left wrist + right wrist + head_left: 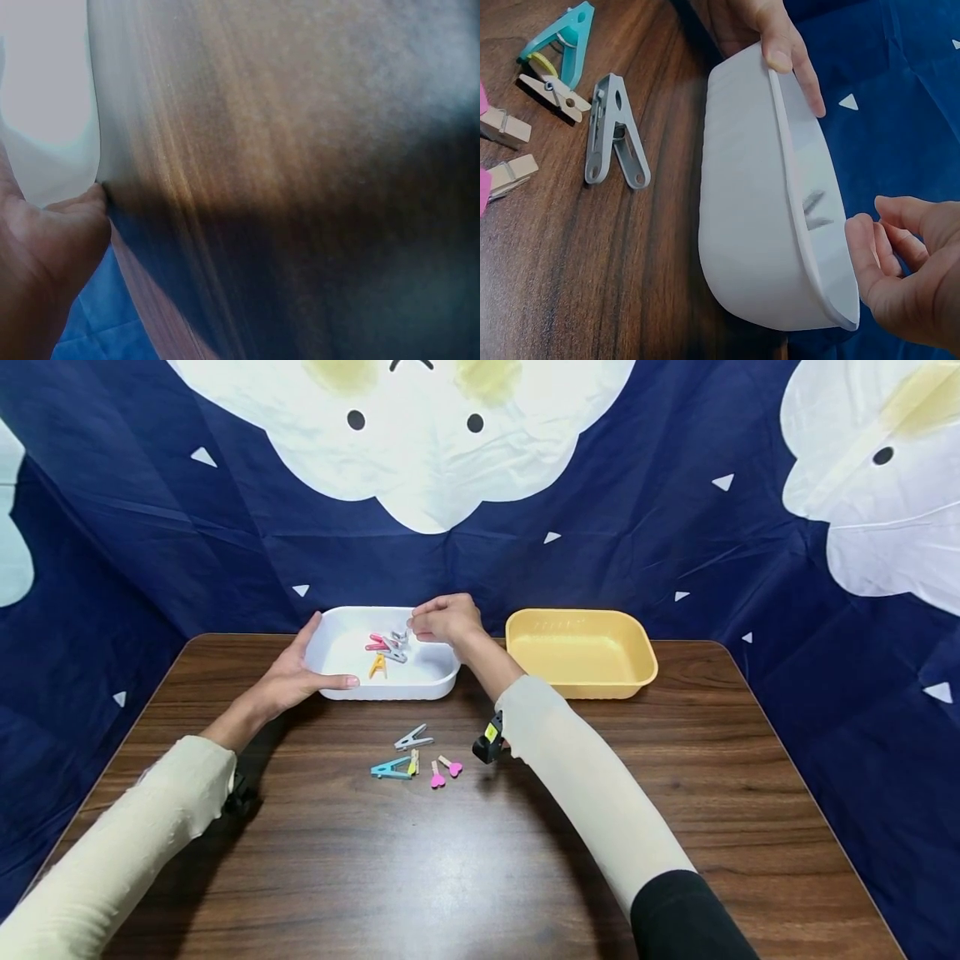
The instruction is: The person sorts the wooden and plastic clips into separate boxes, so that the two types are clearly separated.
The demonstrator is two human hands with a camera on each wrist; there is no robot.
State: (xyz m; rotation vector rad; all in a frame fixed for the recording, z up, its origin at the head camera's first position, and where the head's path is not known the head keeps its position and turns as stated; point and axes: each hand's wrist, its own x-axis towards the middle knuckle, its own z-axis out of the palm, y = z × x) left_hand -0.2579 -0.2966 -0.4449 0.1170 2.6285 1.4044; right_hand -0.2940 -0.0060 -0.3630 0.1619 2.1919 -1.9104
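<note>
My left hand (292,672) grips the left end of a white plastic basket (420,692), with the thumb along its front rim and the fingers at its far left side. Inside the basket lie a pink clip (377,643), grey clips (393,652) and a yellow clip (378,667). My right hand (448,620) is over the basket's back right rim, fingers bent and fingertips close together. A small greyish piece shows right at those fingertips in the head view; I cannot tell whether they pinch it.
On the table in front of the basket lie a grey clip (615,135), a blue-green clip (570,41), a wooden peg with yellow (555,90) and two pegs with pink hearts (438,778). A yellow basket (581,692) stands right of the white one, near a dark blue cloth (450,568).
</note>
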